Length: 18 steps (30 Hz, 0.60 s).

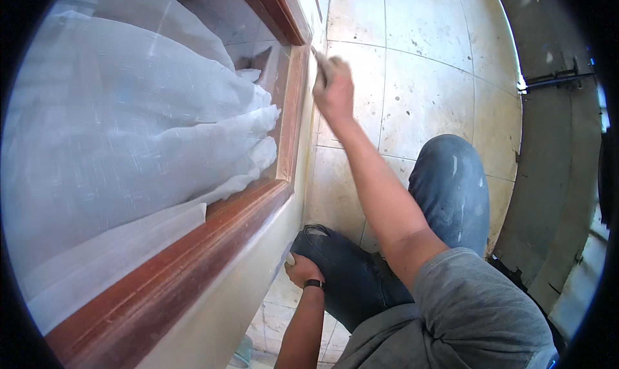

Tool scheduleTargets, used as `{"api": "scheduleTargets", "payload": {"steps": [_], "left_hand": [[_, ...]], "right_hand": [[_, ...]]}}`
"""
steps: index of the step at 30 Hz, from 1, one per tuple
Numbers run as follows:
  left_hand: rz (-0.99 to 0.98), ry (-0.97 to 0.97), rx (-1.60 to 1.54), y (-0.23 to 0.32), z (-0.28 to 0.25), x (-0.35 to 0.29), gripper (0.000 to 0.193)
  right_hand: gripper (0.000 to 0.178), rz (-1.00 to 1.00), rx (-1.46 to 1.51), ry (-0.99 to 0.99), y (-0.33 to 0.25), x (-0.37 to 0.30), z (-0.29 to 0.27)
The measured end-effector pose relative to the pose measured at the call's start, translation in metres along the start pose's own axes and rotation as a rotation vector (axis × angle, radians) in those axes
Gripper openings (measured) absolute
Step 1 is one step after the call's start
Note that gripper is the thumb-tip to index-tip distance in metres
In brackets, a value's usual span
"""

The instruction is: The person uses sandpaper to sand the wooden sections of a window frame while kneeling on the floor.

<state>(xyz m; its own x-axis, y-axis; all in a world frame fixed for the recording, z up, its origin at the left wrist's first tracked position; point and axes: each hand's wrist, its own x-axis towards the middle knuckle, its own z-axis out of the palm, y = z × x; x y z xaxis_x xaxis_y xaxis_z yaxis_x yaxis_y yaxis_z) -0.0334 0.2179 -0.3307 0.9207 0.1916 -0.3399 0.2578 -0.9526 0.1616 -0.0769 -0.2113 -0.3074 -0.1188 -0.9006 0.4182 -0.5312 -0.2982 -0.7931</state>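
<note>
My right hand reaches forward to the pale wall beside a brown wooden window frame. Its fingers are closed, and a slim greyish thing shows at the wall side of them; its kind is unclear. Lower down, my left hand, with a dark band on the wrist, is closed beside the cream wall below the frame. A small pale piece sticks out by its thumb, too small to name. Behind the glass, a sheer white curtain hangs in folds.
I am low on pale floor tiles marked with dark spots, my knees bent in worn jeans. Dark grey panels line the right side. Part of a pale greenish container shows at the bottom, near the wall.
</note>
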Motion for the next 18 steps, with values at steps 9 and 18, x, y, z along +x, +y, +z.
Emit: {"api": "scheduleTargets", "payload": {"steps": [9, 18], "left_hand": [[-0.014, 0.016, -0.02, -0.021, 0.003, 0.012, 0.057], [0.016, 0.018, -0.045, -0.022, 0.003, 0.011, 0.06]], "right_hand": [[0.039, -0.306, -0.123, -0.046, -0.044, 0.024, -0.017], [0.021, -0.284, -0.167, -0.269, -0.031, 0.034, -0.003]]}}
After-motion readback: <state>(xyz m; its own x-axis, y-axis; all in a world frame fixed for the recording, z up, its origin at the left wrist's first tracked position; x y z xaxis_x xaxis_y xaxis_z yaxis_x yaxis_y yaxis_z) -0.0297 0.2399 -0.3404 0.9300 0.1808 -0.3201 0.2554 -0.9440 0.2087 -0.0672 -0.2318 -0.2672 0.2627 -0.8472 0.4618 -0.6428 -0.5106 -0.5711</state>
